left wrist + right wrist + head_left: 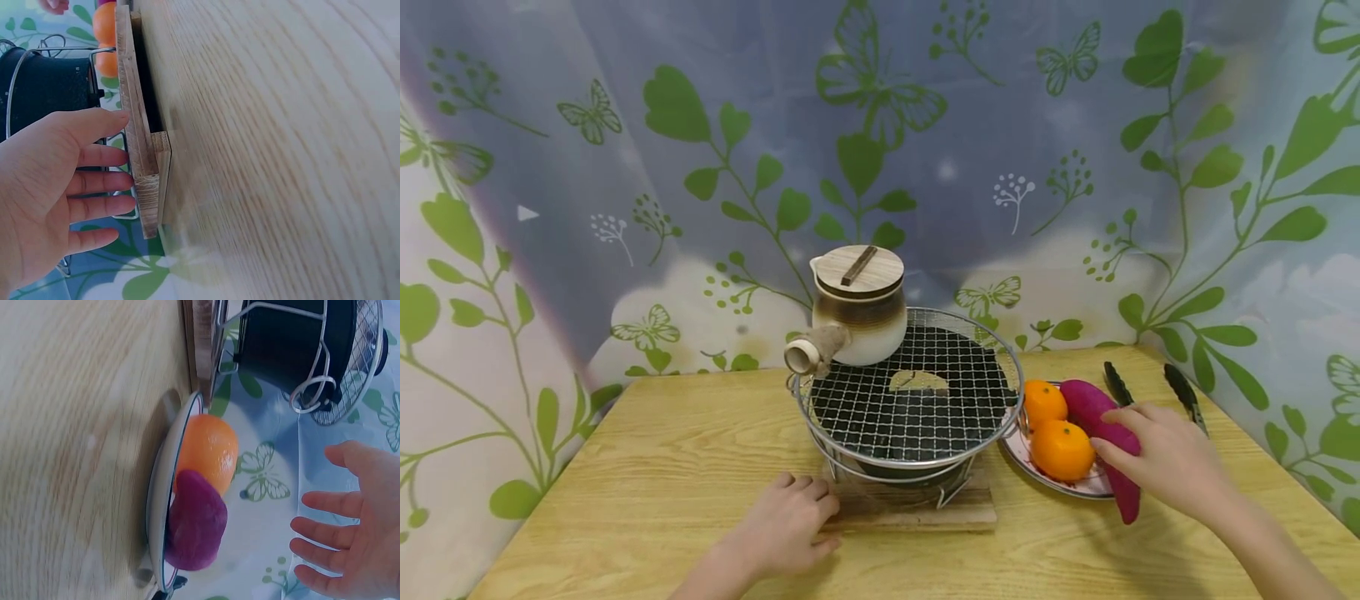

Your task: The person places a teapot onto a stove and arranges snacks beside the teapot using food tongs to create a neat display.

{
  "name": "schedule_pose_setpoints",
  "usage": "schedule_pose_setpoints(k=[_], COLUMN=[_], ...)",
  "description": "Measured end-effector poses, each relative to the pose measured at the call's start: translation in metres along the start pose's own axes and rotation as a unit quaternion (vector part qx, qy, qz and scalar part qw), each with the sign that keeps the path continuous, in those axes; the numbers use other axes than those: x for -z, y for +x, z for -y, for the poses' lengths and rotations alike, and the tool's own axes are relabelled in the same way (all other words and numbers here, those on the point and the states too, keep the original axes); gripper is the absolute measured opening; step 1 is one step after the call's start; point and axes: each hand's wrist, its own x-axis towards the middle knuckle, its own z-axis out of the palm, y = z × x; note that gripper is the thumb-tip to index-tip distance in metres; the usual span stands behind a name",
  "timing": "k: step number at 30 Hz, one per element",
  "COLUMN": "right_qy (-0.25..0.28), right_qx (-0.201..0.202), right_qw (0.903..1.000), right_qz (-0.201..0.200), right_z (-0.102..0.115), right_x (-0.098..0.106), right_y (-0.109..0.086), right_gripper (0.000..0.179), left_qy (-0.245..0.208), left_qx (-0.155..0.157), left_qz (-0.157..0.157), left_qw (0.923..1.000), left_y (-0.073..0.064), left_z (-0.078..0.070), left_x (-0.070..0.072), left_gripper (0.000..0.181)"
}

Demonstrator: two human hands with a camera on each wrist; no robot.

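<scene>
My right hand (1176,454) hovers over a purple sweet potato (1086,404), thumb and fingers spread. In the right wrist view a gap shows between the hand (369,528) and the sweet potato (197,528). That sweet potato lies with two oranges (1062,451) on a rimmed plate (1033,473), its pointed end over the plate's edge. At the left end of a wooden board (917,521) is my left hand (790,521), fingers loosely extended. The left wrist view shows its thumb and fingertips right at the board's edge (147,194).
A dark round stove (50,87) in a wire frame stands on the board, topped by a wire grill net (917,417). On the net's back left sits a side-handled teapot (865,329) with a wooden lid. Black-tipped tongs (1183,396) lie behind the plate. A patterned curtain (925,208) hangs behind.
</scene>
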Motion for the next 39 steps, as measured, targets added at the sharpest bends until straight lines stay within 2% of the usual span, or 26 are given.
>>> schedule_pose_setpoints(k=[7,14,26,39], right_qy=[0.006,0.013,-0.019,-0.031], right_qx=[-0.012,-0.028,-0.07,-0.069], right_qw=[0.9999,0.9992,0.9956,0.995], right_qz=[-0.003,0.027,0.06,0.066], right_z=[-0.017,-0.034,-0.062,-0.087], right_x=[0.002,0.001,0.005,0.003], right_y=[0.003,0.004,0.008,0.017], right_gripper=[0.042,0.047,0.058,0.065], left_qy=[-0.001,-0.004,0.002,-0.011], left_qx=[-0.002,0.0,-0.008,-0.01], left_qz=[0.002,0.008,0.01,0.002], left_qw=[1.0,1.0,0.9999,0.9999], left_y=[0.0,0.0,0.0,-0.001], left_z=[0.0,0.0,-0.001,-0.003], left_x=[-0.002,-0.001,0.0,-0.001], left_gripper=[0.029,0.03,0.03,0.029])
